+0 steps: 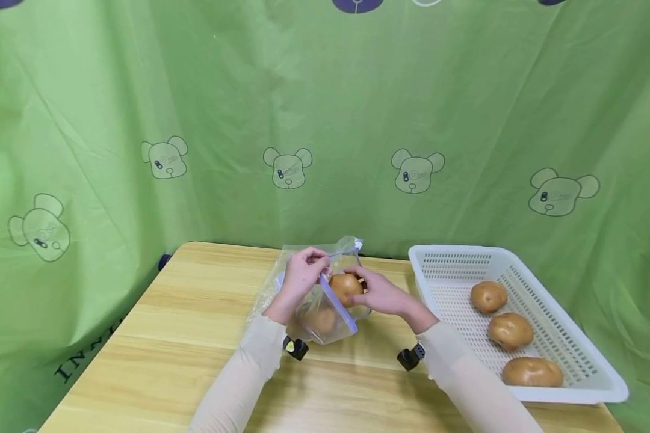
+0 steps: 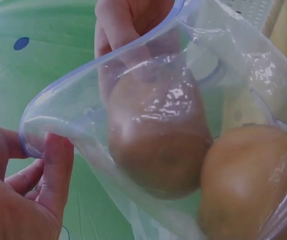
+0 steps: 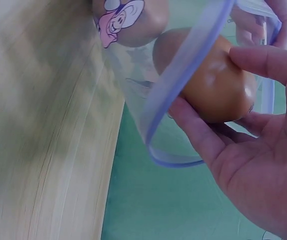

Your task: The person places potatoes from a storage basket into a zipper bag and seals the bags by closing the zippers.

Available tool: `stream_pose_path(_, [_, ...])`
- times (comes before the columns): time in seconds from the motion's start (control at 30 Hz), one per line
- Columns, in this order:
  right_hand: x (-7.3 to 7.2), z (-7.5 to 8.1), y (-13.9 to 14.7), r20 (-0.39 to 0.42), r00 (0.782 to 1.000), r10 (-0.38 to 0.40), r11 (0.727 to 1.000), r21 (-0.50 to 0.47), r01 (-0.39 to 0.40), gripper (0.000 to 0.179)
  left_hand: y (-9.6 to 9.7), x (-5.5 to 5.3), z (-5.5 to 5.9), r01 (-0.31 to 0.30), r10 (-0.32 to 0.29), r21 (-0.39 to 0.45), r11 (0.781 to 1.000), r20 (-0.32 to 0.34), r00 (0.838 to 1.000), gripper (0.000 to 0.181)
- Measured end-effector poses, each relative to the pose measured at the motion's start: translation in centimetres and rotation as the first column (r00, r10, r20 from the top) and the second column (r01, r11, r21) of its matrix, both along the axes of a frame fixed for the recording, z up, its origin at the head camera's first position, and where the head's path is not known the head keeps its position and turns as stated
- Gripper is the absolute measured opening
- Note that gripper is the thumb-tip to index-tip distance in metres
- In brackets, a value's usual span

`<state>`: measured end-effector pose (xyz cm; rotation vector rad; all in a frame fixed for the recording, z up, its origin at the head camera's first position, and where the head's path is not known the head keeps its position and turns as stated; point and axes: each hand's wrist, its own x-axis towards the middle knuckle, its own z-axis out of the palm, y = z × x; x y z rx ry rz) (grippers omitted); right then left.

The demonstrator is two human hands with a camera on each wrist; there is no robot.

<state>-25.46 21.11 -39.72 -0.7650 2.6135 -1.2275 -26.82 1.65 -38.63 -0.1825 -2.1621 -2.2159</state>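
A clear zip bag (image 1: 331,331) with a purple zip edge lies tilted on the table, its mouth spread toward the right. My left hand (image 1: 304,273) pinches the rim of that mouth between thumb and fingers, as the left wrist view shows. In my right hand (image 1: 381,293) is a brown potato (image 1: 345,288), gripped by the fingers and partly inside the mouth of the bag. Deeper in the bag sits another potato (image 2: 253,180), seen through the film. A cartoon figure (image 3: 121,21) is printed on the bag in the right wrist view.
To the right stands a white perforated basket (image 1: 419,264) holding three potatoes (image 1: 510,331) in a row. The wooden table (image 1: 195,325) reaches back to a green curtain (image 1: 352,204) with bear drawings.
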Motion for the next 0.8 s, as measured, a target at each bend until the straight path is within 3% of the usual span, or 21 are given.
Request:
stream_pose_path(0.5, [-1.0,-0.8,-0.1,-0.079,0.996,0.036,0.998,0.047,-0.032,0.06,0.1,-0.1,0.1,0.014,-0.014,0.011,1.0,0.005,1.0,0.017])
stream_pose_path(0.8, [-1.2,-0.9,-0.2,-0.057,0.998,0.037,0.997,0.066,-0.033,0.06,0.0,-0.1,0.1,0.007,-0.007,0.007,1.0,0.001,1.0,0.018])
